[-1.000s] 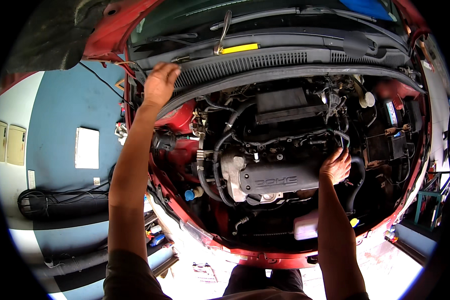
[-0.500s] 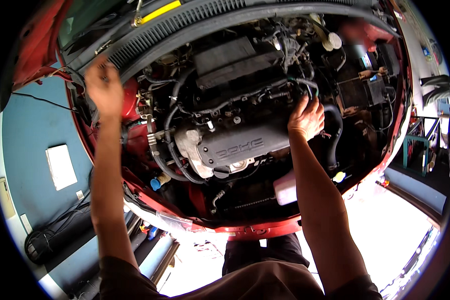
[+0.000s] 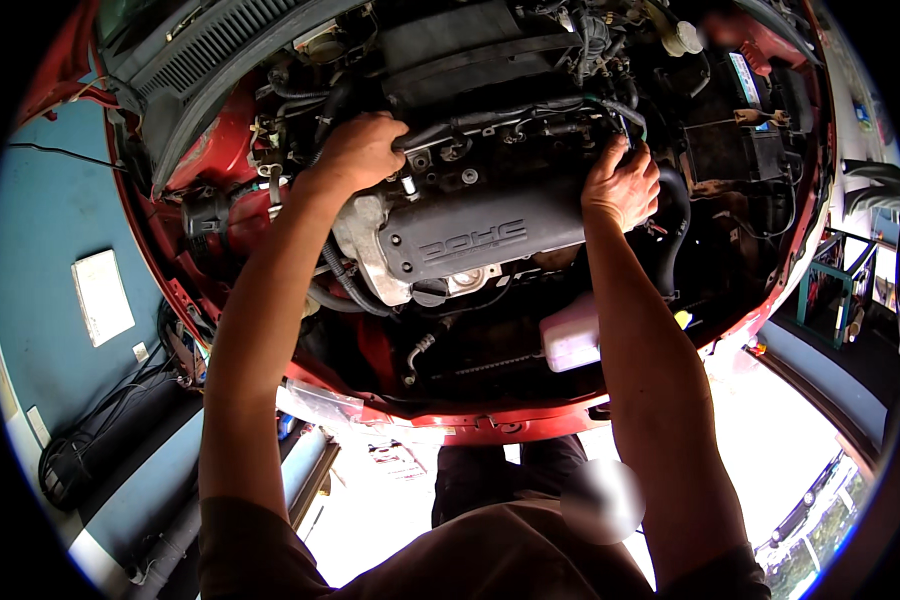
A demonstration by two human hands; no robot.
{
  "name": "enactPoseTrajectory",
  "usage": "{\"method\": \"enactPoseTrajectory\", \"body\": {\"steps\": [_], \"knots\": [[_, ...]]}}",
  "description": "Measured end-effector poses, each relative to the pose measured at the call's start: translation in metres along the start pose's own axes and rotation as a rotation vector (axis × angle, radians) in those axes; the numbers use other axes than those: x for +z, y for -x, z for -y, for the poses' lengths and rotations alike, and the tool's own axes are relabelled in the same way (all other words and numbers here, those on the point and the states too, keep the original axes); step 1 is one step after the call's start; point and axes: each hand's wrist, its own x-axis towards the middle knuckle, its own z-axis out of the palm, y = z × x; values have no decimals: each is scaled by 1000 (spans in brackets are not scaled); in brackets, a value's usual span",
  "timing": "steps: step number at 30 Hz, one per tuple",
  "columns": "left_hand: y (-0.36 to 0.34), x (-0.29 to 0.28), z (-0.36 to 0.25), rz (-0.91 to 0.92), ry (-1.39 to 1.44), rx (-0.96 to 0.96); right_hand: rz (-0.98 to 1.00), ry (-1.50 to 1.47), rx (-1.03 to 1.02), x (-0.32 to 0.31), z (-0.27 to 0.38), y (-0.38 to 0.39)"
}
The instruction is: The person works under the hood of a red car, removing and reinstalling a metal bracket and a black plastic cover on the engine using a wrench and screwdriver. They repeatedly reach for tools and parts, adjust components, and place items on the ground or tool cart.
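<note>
Engine cover (image 3: 495,228), long, black, lettered

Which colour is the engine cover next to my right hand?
Dark grey: the engine cover beside the right hand shows best in the head view.

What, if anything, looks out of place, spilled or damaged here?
One thing: a round, blurred pale patch overlaps the person's shirt near the lower edge. It shows no detail and hides what is behind it, so perhaps an image artefact. Nothing in the engine bay looks spilled or broken, though parts are dark.
</note>
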Motion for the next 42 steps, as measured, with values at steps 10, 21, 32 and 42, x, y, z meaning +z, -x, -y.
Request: {"method": "enactPoseTrajectory", "body": {"steps": [10,21,32,42], "knots": [[-6,-13,20,-92,403,-89,-20,-31,-16,-2,2,0],[22,-5,-13,-506,-98,-490,-45,-34,-31,5,-7,-4],[-8,58,0,-862,898,-478,-21,21,-49,10,-5,2],[18,65,-25,-938,1634,-357,228,-235,-88,1,-30,-29]]}}
